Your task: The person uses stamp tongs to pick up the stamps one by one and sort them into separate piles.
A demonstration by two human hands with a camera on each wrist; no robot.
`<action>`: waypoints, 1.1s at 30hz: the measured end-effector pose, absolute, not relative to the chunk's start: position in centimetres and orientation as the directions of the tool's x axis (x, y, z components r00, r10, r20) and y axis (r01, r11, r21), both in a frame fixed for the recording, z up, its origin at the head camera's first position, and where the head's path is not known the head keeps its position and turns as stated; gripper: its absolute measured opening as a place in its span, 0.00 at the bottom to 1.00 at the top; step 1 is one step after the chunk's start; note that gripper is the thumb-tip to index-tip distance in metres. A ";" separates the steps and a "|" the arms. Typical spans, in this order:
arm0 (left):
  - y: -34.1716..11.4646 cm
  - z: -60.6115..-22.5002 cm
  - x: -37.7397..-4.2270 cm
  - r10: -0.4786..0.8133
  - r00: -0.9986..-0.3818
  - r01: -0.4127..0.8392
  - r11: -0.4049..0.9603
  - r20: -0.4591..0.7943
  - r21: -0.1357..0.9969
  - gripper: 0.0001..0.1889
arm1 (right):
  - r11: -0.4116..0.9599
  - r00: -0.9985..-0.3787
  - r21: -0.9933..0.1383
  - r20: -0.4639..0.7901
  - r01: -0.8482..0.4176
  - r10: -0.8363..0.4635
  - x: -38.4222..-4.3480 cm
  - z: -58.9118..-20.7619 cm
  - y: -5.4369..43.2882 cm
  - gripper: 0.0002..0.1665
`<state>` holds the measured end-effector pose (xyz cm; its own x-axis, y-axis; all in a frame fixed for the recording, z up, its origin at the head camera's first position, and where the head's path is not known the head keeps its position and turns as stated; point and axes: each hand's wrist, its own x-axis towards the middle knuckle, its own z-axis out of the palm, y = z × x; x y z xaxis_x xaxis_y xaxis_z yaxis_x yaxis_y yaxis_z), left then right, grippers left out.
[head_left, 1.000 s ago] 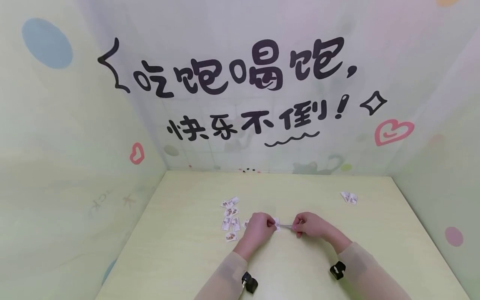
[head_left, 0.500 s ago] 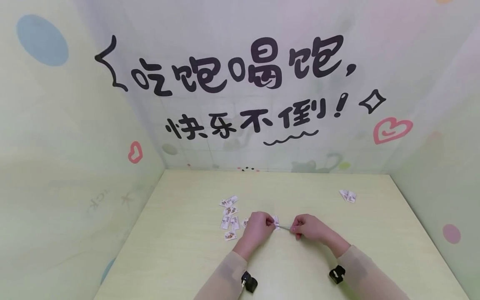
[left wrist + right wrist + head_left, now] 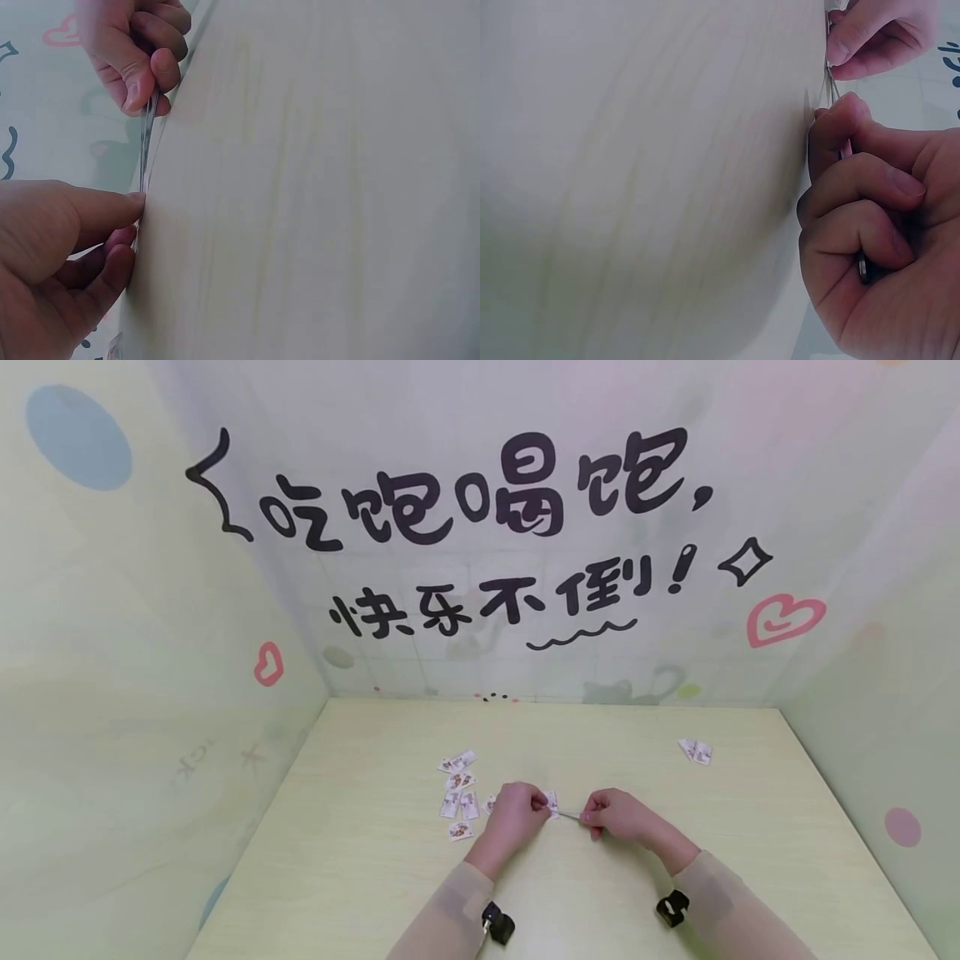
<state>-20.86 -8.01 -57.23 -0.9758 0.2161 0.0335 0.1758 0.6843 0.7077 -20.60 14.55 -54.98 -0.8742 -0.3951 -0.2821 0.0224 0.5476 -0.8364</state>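
Observation:
My left hand [image 3: 517, 814] pinches a small white printed paper piece [image 3: 552, 802] near the middle of the table, with thumb and fingertips at its edge. To its right, my right hand [image 3: 618, 814] grips slim metal tweezers [image 3: 148, 139] between thumb and forefinger. The tips of the tweezers reach toward the left fingertips and meet the paper piece there; the exact contact is too small to see. In the right wrist view the other right fingers [image 3: 855, 225] curl into the palm, where a bit of the metal end shows.
Several similar printed pieces [image 3: 461, 804] lie in a loose column left of the left hand. One more piece [image 3: 491, 804] is partly hidden behind that hand. A small overlapping group [image 3: 696, 752] lies at the back right. Printed walls surround the pale wooden table [image 3: 360, 860].
The right hand has shifted slightly toward the person, and the tweezers slant a little more. The left hand stays in place on the paper piece.

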 end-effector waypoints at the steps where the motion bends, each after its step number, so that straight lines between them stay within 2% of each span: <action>1: -8.0 -57.2 -20.9 0.216 -0.976 0.177 0.681 0.036 0.711 0.02 | 0.549 -0.874 -0.836 -0.284 0.024 -0.394 -20.6 -55.0 14.5 0.09; 20: -9.3 -56.4 -20.3 0.277 -0.961 0.190 0.610 0.018 0.769 0.04 | 0.554 -0.881 -0.832 -0.283 0.028 -0.380 -20.5 -55.1 14.4 0.09; 33: -14.2 -55.5 -19.7 0.194 -0.978 0.174 0.585 0.072 0.792 0.07 | 0.499 -0.873 -0.866 -0.262 0.026 -0.411 -20.5 -55.5 15.0 0.08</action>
